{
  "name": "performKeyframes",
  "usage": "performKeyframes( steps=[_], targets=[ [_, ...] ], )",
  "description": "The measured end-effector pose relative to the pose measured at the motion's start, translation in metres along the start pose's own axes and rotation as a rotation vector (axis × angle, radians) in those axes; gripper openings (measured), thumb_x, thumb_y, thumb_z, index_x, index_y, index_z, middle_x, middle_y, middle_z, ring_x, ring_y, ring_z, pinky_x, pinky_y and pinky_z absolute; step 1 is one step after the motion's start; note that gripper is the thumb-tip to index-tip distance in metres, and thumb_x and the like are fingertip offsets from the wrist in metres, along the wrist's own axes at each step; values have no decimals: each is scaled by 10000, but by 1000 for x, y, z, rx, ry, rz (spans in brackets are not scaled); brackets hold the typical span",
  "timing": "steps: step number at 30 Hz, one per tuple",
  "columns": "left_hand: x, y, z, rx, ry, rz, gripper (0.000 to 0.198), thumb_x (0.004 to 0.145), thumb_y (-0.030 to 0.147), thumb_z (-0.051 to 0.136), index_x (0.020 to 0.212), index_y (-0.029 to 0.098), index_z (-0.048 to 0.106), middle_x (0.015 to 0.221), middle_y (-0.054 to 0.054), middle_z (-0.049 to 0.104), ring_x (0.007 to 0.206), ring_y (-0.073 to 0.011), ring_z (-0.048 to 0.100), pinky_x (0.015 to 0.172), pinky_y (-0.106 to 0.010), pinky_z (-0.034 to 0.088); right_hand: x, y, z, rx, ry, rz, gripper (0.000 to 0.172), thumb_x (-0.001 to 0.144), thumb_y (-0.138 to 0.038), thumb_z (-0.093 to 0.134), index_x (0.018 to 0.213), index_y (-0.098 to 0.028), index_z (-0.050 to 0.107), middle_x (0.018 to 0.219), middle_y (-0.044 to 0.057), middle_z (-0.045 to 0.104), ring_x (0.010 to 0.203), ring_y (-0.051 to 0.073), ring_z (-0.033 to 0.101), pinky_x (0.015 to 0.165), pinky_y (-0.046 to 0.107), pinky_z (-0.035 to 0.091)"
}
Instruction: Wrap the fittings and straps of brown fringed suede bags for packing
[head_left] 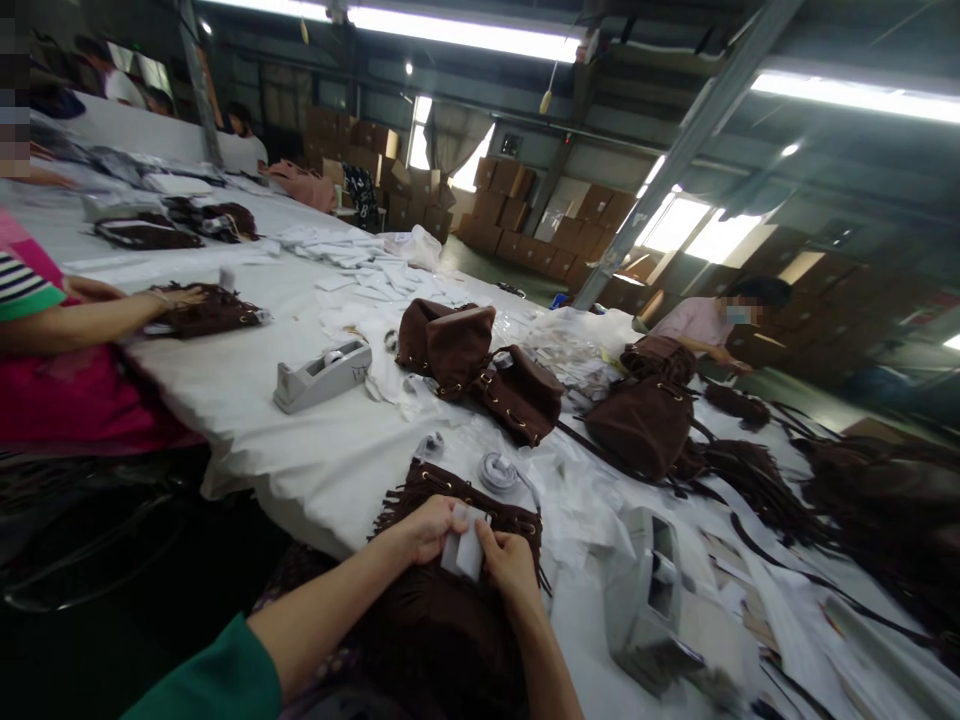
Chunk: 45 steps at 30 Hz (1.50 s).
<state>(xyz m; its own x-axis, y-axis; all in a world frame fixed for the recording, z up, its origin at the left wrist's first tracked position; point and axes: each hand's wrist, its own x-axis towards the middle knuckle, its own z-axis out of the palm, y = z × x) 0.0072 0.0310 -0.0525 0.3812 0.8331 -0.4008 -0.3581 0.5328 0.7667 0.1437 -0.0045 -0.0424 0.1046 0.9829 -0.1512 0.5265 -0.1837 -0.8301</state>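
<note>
While pinching the white slip [466, 552] at the bottom centre of the frame, keep left hand [426, 530] and right hand [511, 566] clamped on its two side edges, not spread apart. Hold it flat against the mouth of the brown fringed bag [442, 630], lying low in the frame at the near edge of the table [247, 400]. Probably best to keep fringe out from under the slip and to leave the tape roll [497, 472], just above, within easy reach.
</note>
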Motion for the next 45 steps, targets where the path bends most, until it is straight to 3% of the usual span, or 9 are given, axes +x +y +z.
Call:
performKeyframes(
  steps=[10, 14, 17, 20, 27, 32, 35, 38, 45],
  targets=[
    [3, 11, 3, 283, 68, 84, 54, 614, 133, 661, 584, 108, 623, 474, 35, 535, 461, -86, 437, 472, -201, 293, 0, 4, 6, 31, 152, 67, 546, 774, -659, 461, 530, -185, 583, 380, 14, 535, 322, 137, 464, 375, 249, 318],
    [2, 8, 2, 287, 66, 81, 73, 630, 167, 655, 602, 111, 617, 497, 28, 547, 461, -87, 445, 485, -204, 307, 0, 3, -6, -189, 411, -114, 423, 765, -605, 532, 681, -198, 609, 519, 30, 619, 496, 186, 584, 533, 277, 409],
    [3, 8, 0, 275, 61, 67, 90, 612, 184, 671, 613, 107, 625, 497, 26, 545, 452, -85, 436, 483, -208, 307, 3, 7, -11, -200, 402, -220, 439, 808, -542, 494, 1002, -171, 623, 602, 25, 655, 557, 200, 616, 567, 283, 427],
    [6, 7, -4, 254, 63, 53, 116, 588, 200, 686, 612, 104, 626, 491, 24, 543, 450, -86, 434, 480, -212, 306, 7, 13, -16, -190, 387, -305, 428, 855, -476, 402, 1018, -169, 652, 775, 76, 707, 671, 205, 651, 632, 287, 453],
    [13, 4, -15, 158, 30, -8, 202, 515, 218, 744, 646, 95, 652, 550, -10, 605, 509, -117, 515, 543, -245, 397, 3, 35, -62, -129, 361, -15, 417, 772, -423, 457, 941, -125, 696, 599, 63, 678, 569, 204, 635, 584, 276, 458],
    [20, 5, -18, 101, 11, -66, 222, 461, 152, 772, 635, 99, 646, 551, -10, 614, 525, -134, 550, 583, -273, 443, -26, 16, -87, -39, 574, 36, 477, 726, -382, 524, 1117, -133, 638, 639, 27, 663, 557, 177, 586, 528, 253, 425],
    [19, 10, -18, 95, -10, -104, 237, 458, 136, 781, 647, 103, 643, 555, -10, 617, 527, -141, 561, 592, -288, 459, -33, -6, -67, 26, 299, -33, 364, 737, -477, 553, 804, -154, 707, 563, 27, 634, 475, 151, 532, 454, 244, 379],
    [14, 19, -16, 112, -47, -126, 234, 472, 126, 786, 659, 104, 647, 579, -17, 626, 554, -149, 581, 626, -304, 476, -24, -18, -35, 82, 11, 41, 482, 732, -595, 554, 503, -172, 583, 405, 5, 520, 373, 113, 445, 385, 231, 310],
    [6, 42, -10, 282, -9, -58, 204, 446, -31, 697, 599, 100, 659, 500, -1, 594, 499, -140, 527, 568, -281, 429, 6, -15, 6, 646, -277, 217, 436, 583, -521, 754, 588, -147, 530, 420, -96, 362, 366, 20, 240, 340, 165, 153]
  ],
)
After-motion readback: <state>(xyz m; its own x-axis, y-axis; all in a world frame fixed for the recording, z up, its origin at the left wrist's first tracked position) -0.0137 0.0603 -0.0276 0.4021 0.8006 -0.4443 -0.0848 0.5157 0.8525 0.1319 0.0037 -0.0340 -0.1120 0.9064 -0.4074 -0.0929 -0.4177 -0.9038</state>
